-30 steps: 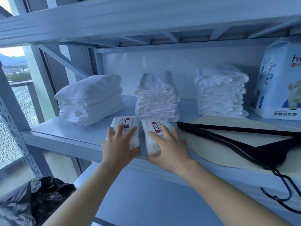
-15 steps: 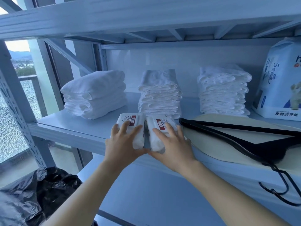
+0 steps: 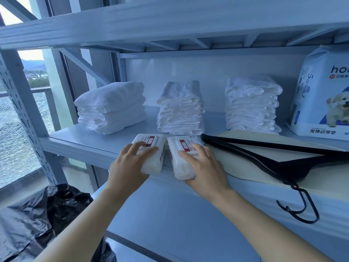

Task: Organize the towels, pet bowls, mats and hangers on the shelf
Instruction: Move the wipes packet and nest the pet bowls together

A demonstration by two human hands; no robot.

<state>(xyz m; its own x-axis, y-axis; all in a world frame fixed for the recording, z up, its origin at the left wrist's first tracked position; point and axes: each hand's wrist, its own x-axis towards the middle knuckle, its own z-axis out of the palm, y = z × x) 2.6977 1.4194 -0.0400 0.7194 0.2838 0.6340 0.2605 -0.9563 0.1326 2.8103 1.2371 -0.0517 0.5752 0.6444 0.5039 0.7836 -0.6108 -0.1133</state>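
In the head view, a pale metal shelf (image 3: 85, 140) carries three stacks of folded white towels along its back: the left stack (image 3: 111, 106), the middle stack (image 3: 180, 108) and the right stack (image 3: 251, 104), each apart from the next. At the front edge, just before the middle stack, two white packets with red labels lie side by side, their near ends hanging slightly over the lip. The left hand (image 3: 130, 163) rests on the left packet (image 3: 153, 157), fingers spread and nearly straight across its top. The right hand (image 3: 204, 171) lies on the right packet (image 3: 181, 163) in the same way, thumb and fingers laid flat over it, not wrapped round. Just right of that hand a beige mat (image 3: 245, 167) lies flat with black hangers (image 3: 273, 156) on top, their hooks dangling below the shelf edge. A pet pad bag (image 3: 321, 95) stands at the far right. A black plastic bag (image 3: 37, 214) sits low on the left.
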